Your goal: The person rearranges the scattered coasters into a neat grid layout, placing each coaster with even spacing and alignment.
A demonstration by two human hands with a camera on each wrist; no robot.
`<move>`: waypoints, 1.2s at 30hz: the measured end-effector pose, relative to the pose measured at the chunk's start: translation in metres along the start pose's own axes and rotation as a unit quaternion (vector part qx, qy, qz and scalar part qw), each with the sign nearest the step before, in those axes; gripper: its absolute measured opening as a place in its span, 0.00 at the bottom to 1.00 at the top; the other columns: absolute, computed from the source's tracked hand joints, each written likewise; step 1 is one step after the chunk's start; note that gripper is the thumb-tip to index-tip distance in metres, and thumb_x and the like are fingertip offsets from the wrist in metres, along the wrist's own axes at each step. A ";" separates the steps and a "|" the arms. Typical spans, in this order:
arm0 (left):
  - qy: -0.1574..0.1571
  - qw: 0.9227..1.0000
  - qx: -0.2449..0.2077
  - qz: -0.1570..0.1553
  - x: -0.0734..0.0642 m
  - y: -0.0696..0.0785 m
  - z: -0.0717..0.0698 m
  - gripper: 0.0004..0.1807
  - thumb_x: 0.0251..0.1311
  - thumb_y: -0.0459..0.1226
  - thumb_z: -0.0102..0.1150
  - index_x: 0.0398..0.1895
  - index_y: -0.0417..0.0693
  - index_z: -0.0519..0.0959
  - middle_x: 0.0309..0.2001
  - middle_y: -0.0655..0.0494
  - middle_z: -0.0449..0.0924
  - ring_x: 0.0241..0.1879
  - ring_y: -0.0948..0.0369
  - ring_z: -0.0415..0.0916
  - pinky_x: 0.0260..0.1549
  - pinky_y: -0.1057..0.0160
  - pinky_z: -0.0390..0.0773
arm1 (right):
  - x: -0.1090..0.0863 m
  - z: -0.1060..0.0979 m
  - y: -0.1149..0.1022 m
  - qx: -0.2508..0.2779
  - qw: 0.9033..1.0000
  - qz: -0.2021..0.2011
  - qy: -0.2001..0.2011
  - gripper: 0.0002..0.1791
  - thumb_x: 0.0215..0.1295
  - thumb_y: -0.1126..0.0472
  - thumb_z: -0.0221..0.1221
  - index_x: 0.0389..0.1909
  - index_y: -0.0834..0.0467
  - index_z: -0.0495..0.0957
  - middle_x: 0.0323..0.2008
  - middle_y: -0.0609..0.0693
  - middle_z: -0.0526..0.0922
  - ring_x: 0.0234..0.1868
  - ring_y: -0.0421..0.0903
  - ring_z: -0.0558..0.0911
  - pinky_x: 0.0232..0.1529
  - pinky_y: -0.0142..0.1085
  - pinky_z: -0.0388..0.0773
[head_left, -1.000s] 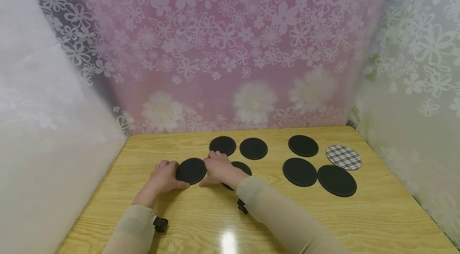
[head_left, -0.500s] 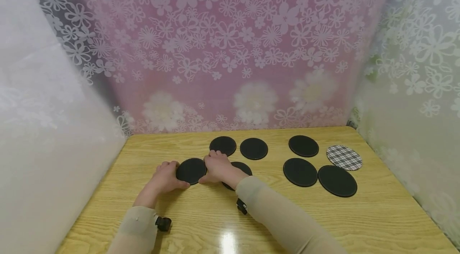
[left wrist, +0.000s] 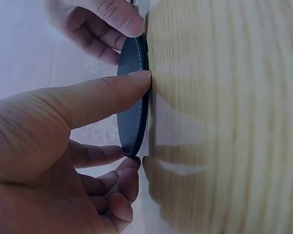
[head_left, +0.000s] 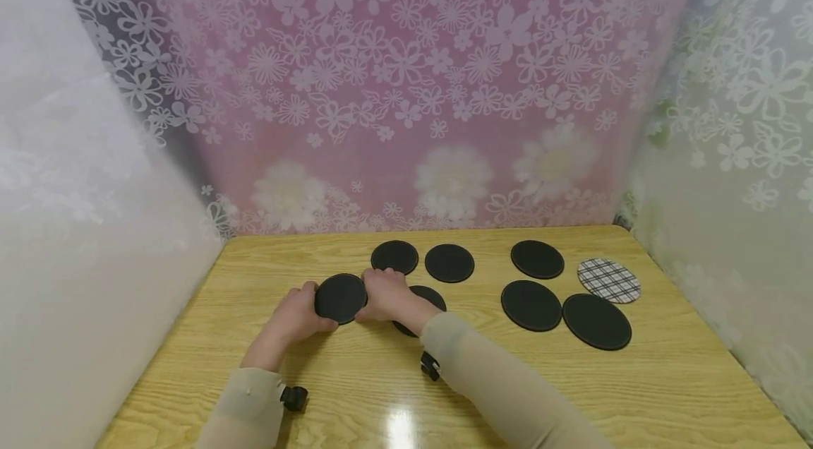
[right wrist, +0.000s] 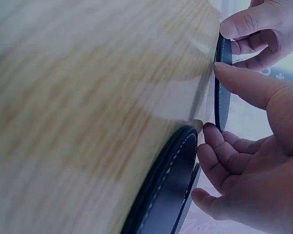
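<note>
Both hands hold a round black coaster [head_left: 341, 299] with pale stitching round its edge, at the left of the wooden table. My left hand [head_left: 293, 316] grips its left side, thumb on the near rim and fingers at the edge. From the other side my right hand [head_left: 384, 294] pinches the same coaster [right wrist: 225, 109]. In the left wrist view the coaster [left wrist: 129, 119] stands just off the tabletop, with a shadow beside it. A second black coaster [head_left: 430, 296] lies partly hidden beneath my right wrist.
Two black coasters, one at the back [head_left: 394, 256] and one beside it [head_left: 449, 263], lie beyond my right hand. Farther right are three more black coasters [head_left: 531, 305] and a plaid one [head_left: 608, 280]. Floral cloth walls [head_left: 406, 117] close in the table's back and sides.
The held coaster has risen slightly from the table and shifted a little away and right, with both hands moving along. The other coasters have stayed in place.
</note>
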State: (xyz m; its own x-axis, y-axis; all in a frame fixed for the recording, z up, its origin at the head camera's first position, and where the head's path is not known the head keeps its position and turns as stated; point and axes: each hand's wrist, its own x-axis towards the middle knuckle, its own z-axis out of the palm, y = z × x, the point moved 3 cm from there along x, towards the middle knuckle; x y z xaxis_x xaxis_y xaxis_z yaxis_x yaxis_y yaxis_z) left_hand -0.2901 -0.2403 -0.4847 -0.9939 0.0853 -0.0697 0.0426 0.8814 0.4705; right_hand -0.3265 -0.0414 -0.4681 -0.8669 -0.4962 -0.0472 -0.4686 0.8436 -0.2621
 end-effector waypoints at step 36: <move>-0.008 1.000 -0.017 0.023 -0.010 0.030 0.008 0.50 0.56 0.49 0.87 0.70 0.25 0.72 0.58 0.30 0.78 0.56 0.37 0.79 0.59 0.36 0.80 | -0.016 -0.007 0.031 0.000 1.000 0.002 -0.029 0.39 0.61 0.37 0.81 0.65 0.55 0.83 0.56 0.52 0.82 0.59 0.54 0.76 0.63 0.52 0.75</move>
State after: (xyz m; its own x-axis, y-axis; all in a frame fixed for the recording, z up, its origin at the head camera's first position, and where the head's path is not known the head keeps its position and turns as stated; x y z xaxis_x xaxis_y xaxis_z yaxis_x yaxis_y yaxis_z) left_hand -0.2777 -0.2109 -0.4772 -0.9893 0.1323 -0.0611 0.0841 0.8605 0.5024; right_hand -0.3279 -0.0057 -0.4685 -0.8574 -0.5041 -0.1040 -0.4652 0.8454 -0.2626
